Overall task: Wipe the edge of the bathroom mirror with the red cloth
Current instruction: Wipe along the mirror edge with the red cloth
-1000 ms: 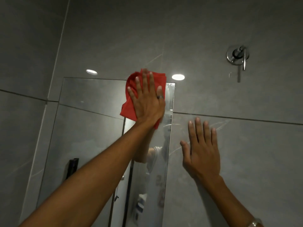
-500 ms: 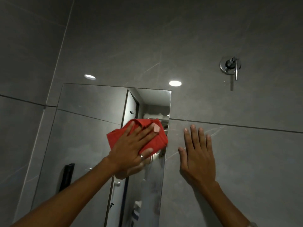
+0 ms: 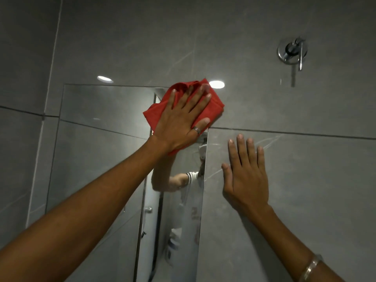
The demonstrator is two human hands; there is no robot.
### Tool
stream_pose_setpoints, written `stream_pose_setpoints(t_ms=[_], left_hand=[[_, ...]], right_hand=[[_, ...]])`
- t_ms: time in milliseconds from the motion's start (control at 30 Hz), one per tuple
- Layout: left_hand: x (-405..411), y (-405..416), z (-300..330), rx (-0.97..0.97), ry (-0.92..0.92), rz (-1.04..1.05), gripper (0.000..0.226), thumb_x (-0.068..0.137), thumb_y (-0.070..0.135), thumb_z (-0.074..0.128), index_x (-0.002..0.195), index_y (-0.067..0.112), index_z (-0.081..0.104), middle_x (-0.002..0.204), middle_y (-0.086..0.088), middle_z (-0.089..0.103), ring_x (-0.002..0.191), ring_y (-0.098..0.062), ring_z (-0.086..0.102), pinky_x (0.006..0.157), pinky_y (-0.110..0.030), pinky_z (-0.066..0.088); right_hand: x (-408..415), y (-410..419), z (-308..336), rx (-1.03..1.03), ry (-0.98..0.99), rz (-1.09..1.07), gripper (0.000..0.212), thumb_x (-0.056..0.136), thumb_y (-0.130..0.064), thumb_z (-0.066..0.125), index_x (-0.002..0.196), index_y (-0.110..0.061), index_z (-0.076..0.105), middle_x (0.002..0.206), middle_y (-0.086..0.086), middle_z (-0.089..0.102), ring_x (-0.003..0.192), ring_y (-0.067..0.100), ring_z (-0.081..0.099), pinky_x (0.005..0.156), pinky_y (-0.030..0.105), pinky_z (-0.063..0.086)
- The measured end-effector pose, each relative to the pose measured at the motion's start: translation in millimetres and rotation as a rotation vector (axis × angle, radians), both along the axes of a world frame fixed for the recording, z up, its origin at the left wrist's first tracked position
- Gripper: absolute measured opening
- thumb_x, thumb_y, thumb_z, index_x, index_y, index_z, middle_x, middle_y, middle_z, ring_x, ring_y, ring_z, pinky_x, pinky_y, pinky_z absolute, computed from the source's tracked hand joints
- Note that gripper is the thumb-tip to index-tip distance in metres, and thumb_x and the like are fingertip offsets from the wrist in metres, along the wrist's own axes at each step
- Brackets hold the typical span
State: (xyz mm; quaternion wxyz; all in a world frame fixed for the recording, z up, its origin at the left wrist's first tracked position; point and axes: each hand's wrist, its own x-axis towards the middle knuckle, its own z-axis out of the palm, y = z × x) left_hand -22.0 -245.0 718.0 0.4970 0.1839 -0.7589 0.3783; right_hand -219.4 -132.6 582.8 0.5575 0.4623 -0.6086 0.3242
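My left hand [image 3: 181,121] has gone up again: half a second ago it pressed the red cloth [image 3: 213,102] lower down on the bathroom mirror [image 3: 97,149], and now it lies flat with fingers spread, holding the cloth over the mirror's upper right corner, partly lapping onto the tiled wall [image 3: 284,169]. I judge this is one more stroke along the right edge, so the wiping is well under way. My right hand [image 3: 244,180] stays open and flat on the wall just right of the mirror, holding nothing.
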Motion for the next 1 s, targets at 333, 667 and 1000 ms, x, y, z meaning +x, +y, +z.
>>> stream_pose_setpoints(t_ms=[333, 667, 1000], left_hand=[[-32, 17, -163, 0.161, 0.14, -0.023, 0.071, 0.107, 0.06, 0.024, 0.166, 0.021, 0.014, 0.175, -0.006, 0.009, 0.161, -0.028, 0.008, 0.128, -0.06, 0.003], [-57, 37, -318, 0.41, 0.347, -0.034, 0.072, 0.107, 0.06, 0.024, 0.166, 0.025, 0.0, 0.174, 0.001, -0.006, 0.161, -0.029, 0.01, 0.128, -0.06, -0.004], [-51, 59, -491, 0.655, 0.241, 0.037, 0.054, 0.107, 0.052, 0.031, 0.152, 0.023, 0.04, 0.142, -0.01, 0.049, 0.126, -0.035, 0.05, 0.118, -0.068, 0.015]], right_hand=[[3, -3, -41, -0.014, 0.014, -0.001, 0.069, 0.107, -0.042, 0.028, 0.168, -0.015, 0.01, 0.177, 0.009, 0.004, 0.166, 0.027, 0.001, 0.135, 0.046, -0.004], [7, -1, -125, 0.049, 0.016, -0.026, 0.066, 0.108, -0.041, 0.029, 0.166, -0.01, 0.02, 0.174, 0.017, 0.018, 0.162, 0.036, 0.018, 0.132, 0.05, 0.002], [7, 0, -140, 0.045, -0.017, -0.006, 0.069, 0.108, -0.04, 0.029, 0.167, -0.016, 0.003, 0.174, 0.015, 0.013, 0.162, 0.025, -0.002, 0.133, 0.048, -0.002]])
